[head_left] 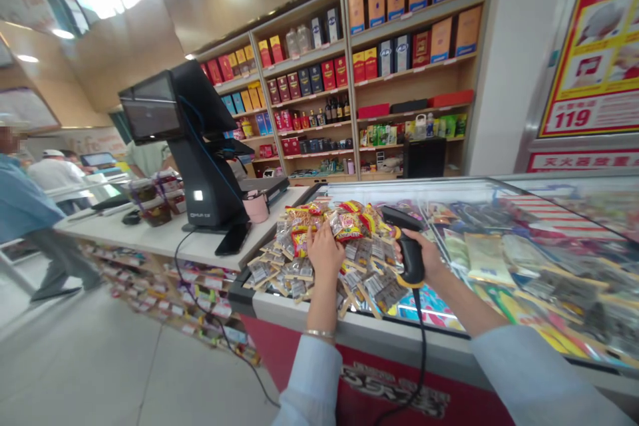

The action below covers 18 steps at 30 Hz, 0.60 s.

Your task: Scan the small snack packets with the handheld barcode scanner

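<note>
Well, closest to us are two bare hands reaching over a freezer. The left hand (324,254) presses down on a big heap of small snack packets (352,226), fingers close together, but I cannot tell if that grip is clamped on a packet. The right hand (432,259) has its grip shut tight around a black barcode scanner (412,256), and the scanner's head leans over the heap. The heap sits on the glass lid (379,193) of a red chest freezer (379,386). It is piled high and loose, so a hard push could make packets slide off and drop to the floor. The scanner cord (418,346) hangs down the freezer front, and a fast pull of the arm could snag it and tug the scanner away. Past the heap, a white tabletop (164,236) holds a checkout screen (152,106), a pink cup (257,206) and a black phone (232,238). Farther off, a person in a blue shirt (24,200) is on the left, and tall shelves (414,60) of boxes stand at the back.
</note>
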{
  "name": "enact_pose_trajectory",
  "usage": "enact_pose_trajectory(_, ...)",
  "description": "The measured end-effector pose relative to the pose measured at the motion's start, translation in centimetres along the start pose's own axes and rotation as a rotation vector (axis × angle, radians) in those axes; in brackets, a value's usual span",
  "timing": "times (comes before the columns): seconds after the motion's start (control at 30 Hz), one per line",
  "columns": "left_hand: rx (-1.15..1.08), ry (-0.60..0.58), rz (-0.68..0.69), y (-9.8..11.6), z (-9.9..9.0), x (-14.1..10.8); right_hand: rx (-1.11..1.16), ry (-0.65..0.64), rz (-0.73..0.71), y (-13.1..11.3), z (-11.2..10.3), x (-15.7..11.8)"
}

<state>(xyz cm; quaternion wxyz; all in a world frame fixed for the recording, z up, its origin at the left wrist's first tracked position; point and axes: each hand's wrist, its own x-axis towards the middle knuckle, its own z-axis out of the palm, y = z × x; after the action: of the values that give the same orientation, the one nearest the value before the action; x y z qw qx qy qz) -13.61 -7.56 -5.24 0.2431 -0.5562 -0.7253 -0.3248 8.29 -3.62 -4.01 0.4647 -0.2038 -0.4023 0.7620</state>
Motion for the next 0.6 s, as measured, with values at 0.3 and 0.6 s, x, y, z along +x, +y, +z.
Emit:
enact_pose_trajectory(0.3,-0.025,0.013,-0.029,0.02,0.35,0.23,0.014,-0.011,-0.009,-0.21,0.24,-0.24)
enact_pose_trajectory(0.6,-0.408,0.112,-0.146,0.19,-0.20,0.03,-0.012,-0.051,-0.001,-0.53,0.58,-0.54)
